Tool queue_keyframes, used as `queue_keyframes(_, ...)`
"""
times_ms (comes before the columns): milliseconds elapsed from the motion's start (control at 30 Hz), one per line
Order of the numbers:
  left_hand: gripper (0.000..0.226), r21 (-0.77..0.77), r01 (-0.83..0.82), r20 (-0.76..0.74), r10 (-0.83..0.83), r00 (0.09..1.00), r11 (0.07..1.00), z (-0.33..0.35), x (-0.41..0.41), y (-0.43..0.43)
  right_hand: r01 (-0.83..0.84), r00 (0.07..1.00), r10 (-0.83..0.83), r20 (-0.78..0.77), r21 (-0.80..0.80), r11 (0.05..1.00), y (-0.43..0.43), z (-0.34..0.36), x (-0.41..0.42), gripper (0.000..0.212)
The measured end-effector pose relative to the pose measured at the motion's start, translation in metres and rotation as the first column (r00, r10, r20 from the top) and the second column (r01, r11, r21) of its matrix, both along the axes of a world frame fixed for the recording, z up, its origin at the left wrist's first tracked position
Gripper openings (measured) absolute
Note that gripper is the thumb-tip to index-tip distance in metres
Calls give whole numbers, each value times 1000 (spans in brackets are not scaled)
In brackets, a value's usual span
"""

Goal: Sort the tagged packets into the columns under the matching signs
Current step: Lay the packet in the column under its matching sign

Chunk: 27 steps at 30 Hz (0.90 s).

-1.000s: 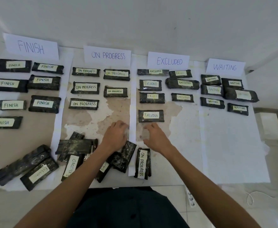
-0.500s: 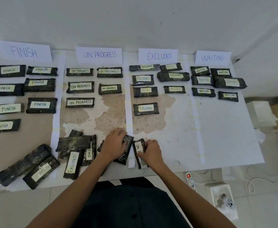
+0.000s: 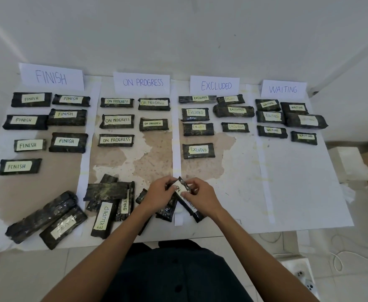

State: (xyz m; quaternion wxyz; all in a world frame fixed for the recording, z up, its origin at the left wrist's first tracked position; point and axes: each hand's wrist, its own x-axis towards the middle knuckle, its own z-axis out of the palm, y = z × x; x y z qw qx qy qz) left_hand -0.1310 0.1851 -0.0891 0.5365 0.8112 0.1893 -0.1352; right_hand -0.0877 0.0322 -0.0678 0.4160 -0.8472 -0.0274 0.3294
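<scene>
Pinching one ON PROGRESS packet [image 3: 182,187] with both hands: left hand [image 3: 160,192] and right hand [image 3: 202,194] each have thumb and curled fingers closed on its far end. It lies at the near edge of the table [image 3: 298,182], slanted across the white strip [image 3: 175,138] that separates two columns. We can't tell if it is fully lifted.

Just left of it we see the unsorted pile [image 3: 107,190], packets overlapping at odd angles, with one EXCLUDED packet [image 3: 102,217] on top. Two long packets [image 3: 41,216] lie diagonally further left.

Further out we count sorted rows: seven under the FINISH sign [image 3: 51,76], five under the ON PROGRESS sign [image 3: 142,82], seven under the EXCLUDED sign [image 3: 215,85], six under the WAITING sign [image 3: 283,89].

Surface: white paper, with a peeled brown patch [image 3: 154,153] that has ragged edges and is stained. Signs are paper sheets leaning on a plain white wall [image 3: 178,29]. The tiled floor [image 3: 342,247] carries a loose white cable [image 3: 337,258].

Packets are black, flat and rectangular, in glossy crinkled film, with pale handwritten paper tags.
</scene>
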Motion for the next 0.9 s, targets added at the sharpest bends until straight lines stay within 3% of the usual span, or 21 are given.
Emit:
queue_keyframes(133,21,-65,-148,-52,145,988,987,-1,4,11,-264,916,315,249,-218,940,10,0,4,59)
queue_keyframes(300,22,-97,-243,-83,236,968,965,0,5,27,-385,731,575,366,-474,792,36,-3,15,60)
queue_keyframes(533,30,-123,-388,-100,378,920,913,0,23,67,-485,543,737,402,-567,666,87,-6,46,63)
queue_keyframes(633,30,-29,-370,-52,368,928,929,1,32,88,-496,461,795,393,-629,599,108,-15,68,64)
queue_keyframes(900,29,67,-301,-35,304,952,951,-3,15,147,-499,414,845,339,-692,522,153,-36,120,57)
